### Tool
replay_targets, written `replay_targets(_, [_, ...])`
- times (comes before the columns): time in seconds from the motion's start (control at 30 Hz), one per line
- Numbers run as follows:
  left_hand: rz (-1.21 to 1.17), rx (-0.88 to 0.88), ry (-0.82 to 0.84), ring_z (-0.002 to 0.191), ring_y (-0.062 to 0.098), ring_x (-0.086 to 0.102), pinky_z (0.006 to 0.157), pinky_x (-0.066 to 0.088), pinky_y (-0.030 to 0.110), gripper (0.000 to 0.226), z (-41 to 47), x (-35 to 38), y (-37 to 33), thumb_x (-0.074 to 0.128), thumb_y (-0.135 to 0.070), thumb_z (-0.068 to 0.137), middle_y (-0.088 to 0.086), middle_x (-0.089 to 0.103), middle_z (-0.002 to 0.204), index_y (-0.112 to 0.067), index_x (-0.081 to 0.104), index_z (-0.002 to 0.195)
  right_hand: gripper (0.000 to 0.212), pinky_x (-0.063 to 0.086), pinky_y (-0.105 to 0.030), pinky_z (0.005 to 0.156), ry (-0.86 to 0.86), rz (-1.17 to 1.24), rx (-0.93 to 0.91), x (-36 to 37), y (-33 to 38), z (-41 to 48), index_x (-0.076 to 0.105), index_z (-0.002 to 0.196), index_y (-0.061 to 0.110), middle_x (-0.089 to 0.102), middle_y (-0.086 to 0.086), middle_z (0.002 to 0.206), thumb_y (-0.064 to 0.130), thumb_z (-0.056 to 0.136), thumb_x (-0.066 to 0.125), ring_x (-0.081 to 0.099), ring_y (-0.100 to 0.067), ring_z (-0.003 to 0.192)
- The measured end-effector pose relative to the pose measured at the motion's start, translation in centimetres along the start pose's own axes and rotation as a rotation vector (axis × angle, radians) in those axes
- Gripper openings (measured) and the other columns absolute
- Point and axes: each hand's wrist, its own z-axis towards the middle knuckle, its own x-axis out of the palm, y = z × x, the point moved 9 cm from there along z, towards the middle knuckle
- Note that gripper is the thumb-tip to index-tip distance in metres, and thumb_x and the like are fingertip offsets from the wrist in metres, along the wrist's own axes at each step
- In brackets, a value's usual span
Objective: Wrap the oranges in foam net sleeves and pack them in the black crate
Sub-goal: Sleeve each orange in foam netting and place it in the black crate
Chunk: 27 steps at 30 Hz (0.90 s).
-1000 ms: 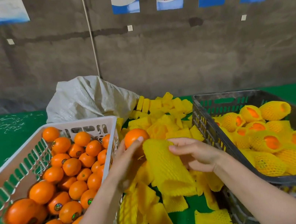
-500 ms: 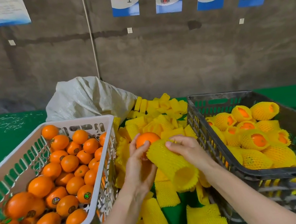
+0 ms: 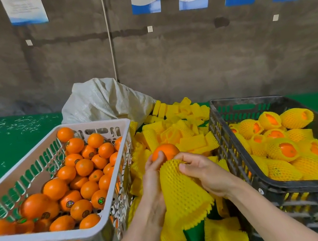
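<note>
Between the two crates, my left hand (image 3: pixel 153 185) holds a bare orange (image 3: pixel 167 151) at the mouth of a yellow foam net sleeve (image 3: pixel 182 195). My right hand (image 3: pixel 200 170) pinches the sleeve's top edge against the orange. The sleeve hangs open below my hands, and only the orange's bottom sits inside it. A white crate (image 3: pixel 108 227) on the left is full of bare oranges (image 3: pixel 82 166). The black crate (image 3: pixel 244 171) on the right holds several oranges wrapped in yellow sleeves (image 3: pixel 282 149).
Loose yellow foam sleeves (image 3: pixel 183 125) are heaped on the green table (image 3: pixel 2 143) between the crates and under my arms. A white woven sack (image 3: pixel 105 101) lies behind them. A grey wall with hanging posters stands close behind the table.
Both hands have drawn nearer to me, and the orange has gone from beside the sleeve to its mouth. The sleeve has turned from slanting sideways to hanging open end down.
</note>
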Motion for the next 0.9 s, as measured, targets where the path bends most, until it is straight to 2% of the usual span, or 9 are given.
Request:
replay_targets(0.1, [-0.075,0.024,0.013,0.084,0.030,0.067,0.068,0.051,0.043,0.055,-0.1,0.1,0.1,0.062,-0.015,0.079,0.015,0.062,0.104,-0.024,0.041,0.129,0.015,0.046,-0.021,0.072,-0.072,-0.143,-0.069,-0.2,0.2,0.3,0.056,0.097,0.011,0.060,-0.001,0.086,0.021,0.086,0.051,0.058,-0.003,0.076])
replay_targets(0.2, [-0.071,0.075,0.027,0.071,0.025,0.072,0.061,0.055,0.039,0.035,-0.3,0.3,-0.2,0.057,-0.012,0.086,0.013,0.072,0.090,-0.026,0.051,0.118,0.010,0.040,-0.018,0.066,-0.280,-0.338,-0.173,-2.0,1.0,0.4,0.056,0.092,0.013,0.056,0.004,0.081,0.022,0.088,0.054,0.052,0.003,0.071])
replay_targets(0.27, [-0.071,0.106,0.062,0.072,0.022,0.072,0.057,0.058,0.034,0.026,-0.5,0.5,-0.2,0.051,-0.009,0.092,0.010,0.074,0.085,-0.025,0.055,0.113,0.014,0.038,-0.012,0.065,-0.401,-0.432,-0.244,-3.0,1.7,0.1,0.056,0.091,0.017,0.055,0.009,0.080,0.031,0.091,0.053,0.052,0.009,0.070])
replay_targets(0.33, [-0.083,0.114,0.156,0.085,0.019,0.072,0.063,0.059,0.031,0.023,-1.0,1.3,0.1,0.050,-0.016,0.093,0.012,0.072,0.100,-0.017,0.058,0.114,0.029,0.039,-0.011,0.062,-0.517,-0.411,-0.283,-3.9,1.9,-0.6,0.055,0.090,0.023,0.055,0.010,0.078,0.052,0.086,0.053,0.052,0.010,0.068])
replay_targets(0.43, [0.027,0.101,0.240,0.108,0.025,0.065,0.080,0.057,0.037,0.058,-1.5,2.1,0.8,0.060,-0.036,0.078,0.014,0.063,0.124,-0.016,0.050,0.132,0.019,0.041,-0.012,0.059,-0.657,-0.393,-0.321,-4.4,1.9,-1.5,0.053,0.089,0.029,0.058,0.011,0.076,0.047,0.090,0.046,0.052,0.006,0.067])
replay_targets(0.53, [0.172,0.202,0.211,0.101,0.022,0.068,0.072,0.057,0.031,0.067,-0.9,1.8,0.2,0.069,-0.028,0.070,0.010,0.063,0.123,-0.027,0.046,0.133,0.012,0.045,-0.019,0.059,-0.756,-0.415,-0.317,-4.3,1.0,-2.2,0.051,0.087,0.031,0.061,0.022,0.076,0.037,0.096,0.045,0.054,0.007,0.069])
replay_targets(0.63, [0.086,0.207,0.171,0.102,0.025,0.068,0.075,0.055,0.036,0.062,-0.4,1.6,0.0,0.071,-0.030,0.067,0.008,0.066,0.119,-0.032,0.053,0.126,0.008,0.048,-0.037,0.064,-0.756,-0.244,-0.270,-3.8,-0.6,-2.3,0.054,0.091,0.022,0.062,0.013,0.078,0.018,0.097,0.050,0.055,-0.004,0.075])
replay_targets(0.77, [-0.062,0.134,0.053,0.102,0.028,0.063,0.081,0.052,0.042,0.062,0.4,0.5,0.6,0.065,-0.038,0.069,0.014,0.063,0.118,-0.017,0.055,0.126,0.015,0.049,-0.025,0.063,-0.790,0.013,-0.196,-3.7,-2.3,-2.3,0.058,0.088,0.017,0.065,0.007,0.077,0.013,0.097,0.047,0.060,-0.011,0.076])
replay_targets(0.9, [0.040,0.076,0.085,0.080,0.021,0.072,0.072,0.050,0.038,0.053,0.4,0.1,1.4,0.061,-0.051,0.066,0.011,0.074,0.094,-0.014,0.068,0.103,0.016,0.046,-0.033,0.068,-0.767,0.292,-0.119,-4.2,-3.0,-1.9,0.057,0.084,0.008,0.060,-0.012,0.081,0.010,0.096,0.046,0.056,-0.022,0.076])
